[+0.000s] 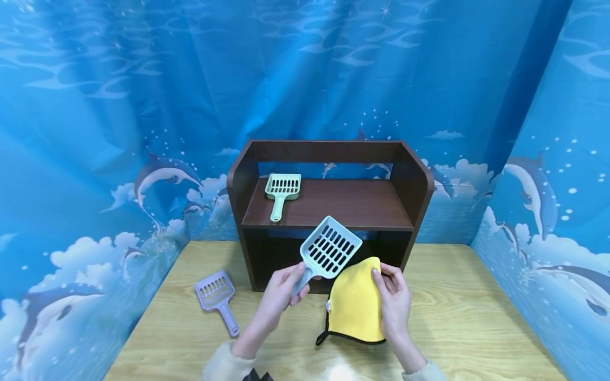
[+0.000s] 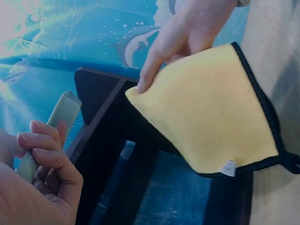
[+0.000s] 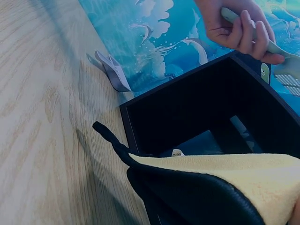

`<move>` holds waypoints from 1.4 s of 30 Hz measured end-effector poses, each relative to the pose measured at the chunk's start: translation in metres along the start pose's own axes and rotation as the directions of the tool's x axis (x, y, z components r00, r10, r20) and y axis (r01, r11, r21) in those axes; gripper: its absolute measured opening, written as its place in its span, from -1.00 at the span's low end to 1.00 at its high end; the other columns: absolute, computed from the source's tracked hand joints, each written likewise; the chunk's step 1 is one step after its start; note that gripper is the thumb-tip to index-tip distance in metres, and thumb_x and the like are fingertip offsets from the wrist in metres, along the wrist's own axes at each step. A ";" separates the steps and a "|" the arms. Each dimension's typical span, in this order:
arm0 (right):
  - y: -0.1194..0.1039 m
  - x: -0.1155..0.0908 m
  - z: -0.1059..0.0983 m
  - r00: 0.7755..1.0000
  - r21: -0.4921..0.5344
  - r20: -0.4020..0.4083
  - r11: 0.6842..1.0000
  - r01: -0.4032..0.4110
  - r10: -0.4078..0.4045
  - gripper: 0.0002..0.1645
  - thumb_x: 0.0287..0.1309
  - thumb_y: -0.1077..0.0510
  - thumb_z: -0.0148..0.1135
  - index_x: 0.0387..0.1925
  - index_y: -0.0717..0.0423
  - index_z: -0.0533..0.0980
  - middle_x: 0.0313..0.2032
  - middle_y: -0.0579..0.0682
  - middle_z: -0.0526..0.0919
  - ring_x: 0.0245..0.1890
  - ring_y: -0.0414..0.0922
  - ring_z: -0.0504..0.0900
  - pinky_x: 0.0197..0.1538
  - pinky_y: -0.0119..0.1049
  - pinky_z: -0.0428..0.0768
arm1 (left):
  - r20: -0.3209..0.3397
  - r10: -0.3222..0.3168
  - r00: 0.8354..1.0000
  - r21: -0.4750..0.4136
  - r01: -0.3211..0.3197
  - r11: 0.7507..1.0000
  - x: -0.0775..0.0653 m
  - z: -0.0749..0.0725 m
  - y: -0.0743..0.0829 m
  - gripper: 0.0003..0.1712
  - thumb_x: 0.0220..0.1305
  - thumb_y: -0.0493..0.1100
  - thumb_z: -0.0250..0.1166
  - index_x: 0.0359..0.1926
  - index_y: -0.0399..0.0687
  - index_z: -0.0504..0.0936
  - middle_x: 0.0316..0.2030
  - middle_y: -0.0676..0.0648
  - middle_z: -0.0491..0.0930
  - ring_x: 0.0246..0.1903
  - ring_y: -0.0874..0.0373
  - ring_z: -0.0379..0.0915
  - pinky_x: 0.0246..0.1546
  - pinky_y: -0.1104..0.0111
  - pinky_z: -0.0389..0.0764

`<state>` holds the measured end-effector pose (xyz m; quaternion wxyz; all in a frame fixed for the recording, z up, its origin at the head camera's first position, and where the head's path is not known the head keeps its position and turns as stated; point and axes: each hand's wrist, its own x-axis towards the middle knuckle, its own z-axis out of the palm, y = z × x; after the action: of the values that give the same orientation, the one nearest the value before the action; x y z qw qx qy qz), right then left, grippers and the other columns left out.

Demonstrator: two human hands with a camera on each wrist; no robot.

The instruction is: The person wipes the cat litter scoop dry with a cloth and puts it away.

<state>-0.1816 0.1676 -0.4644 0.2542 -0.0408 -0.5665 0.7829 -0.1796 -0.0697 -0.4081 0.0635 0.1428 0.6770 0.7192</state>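
Note:
My left hand (image 1: 281, 291) grips the handle of a pale blue slotted litter scoop (image 1: 331, 247), its slotted head tilted up in front of the shelf. In the left wrist view the fingers (image 2: 51, 154) curl round that handle. Beside it my right hand (image 1: 395, 301) pinches the upper corner of a yellow cloth (image 1: 355, 301) with black edging and a hanging loop. The cloth hangs just above the table, apart from the scoop. In the right wrist view the cloth (image 3: 262, 180) shows a dark underside, and little of the right hand is visible.
A dark brown two-tier shelf (image 1: 329, 203) stands at the back of the wooden table (image 1: 452, 317). On its upper board, at the left, lies a green litter scoop (image 1: 283, 186). A purple litter scoop (image 1: 215, 292) lies on the table left of the shelf. Blue dolphin-print curtains surround the table.

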 end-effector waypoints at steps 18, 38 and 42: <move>-0.003 -0.002 -0.001 1.000 -0.022 0.002 1.000 -0.005 0.005 -0.64 0.29 0.34 0.31 0.02 0.51 0.47 -0.18 -0.07 0.67 -0.18 -0.24 0.69 -0.09 -0.46 0.65 | -0.097 0.048 0.994 -0.049 -0.053 0.997 0.027 0.011 0.033 -0.55 0.49 -0.32 -0.19 0.20 -0.32 0.52 -0.32 -0.04 0.59 -0.54 0.24 0.30 -0.55 0.50 0.33; -0.003 -0.003 0.000 1.000 -0.012 0.012 1.000 0.004 -0.004 -0.65 0.29 0.35 0.30 0.01 0.50 0.47 -0.18 -0.06 0.68 -0.19 -0.24 0.68 -0.09 -0.45 0.65 | -0.109 0.037 0.993 -0.122 -0.050 0.991 0.067 0.009 0.055 -0.54 0.63 -0.18 -0.11 0.43 -0.22 0.22 0.18 -0.26 0.59 -0.32 0.18 0.48 -0.32 0.48 0.54; -0.004 -0.003 0.000 1.000 -0.014 0.019 1.000 0.009 -0.008 -0.65 0.29 0.34 0.30 0.02 0.49 0.48 -0.17 -0.05 0.68 -0.18 -0.23 0.69 -0.08 -0.45 0.65 | -0.098 0.019 0.995 -0.132 -0.032 0.991 0.076 0.009 0.061 -0.45 0.65 -0.20 -0.15 0.52 -0.31 0.11 0.24 -0.33 0.52 -0.30 0.24 0.53 -0.29 0.51 0.58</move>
<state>-0.1771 0.1671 -0.4617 0.2519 -0.0328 -0.5744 0.7782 -0.2431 -0.0436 -0.3379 0.0309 0.1123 0.6277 0.7697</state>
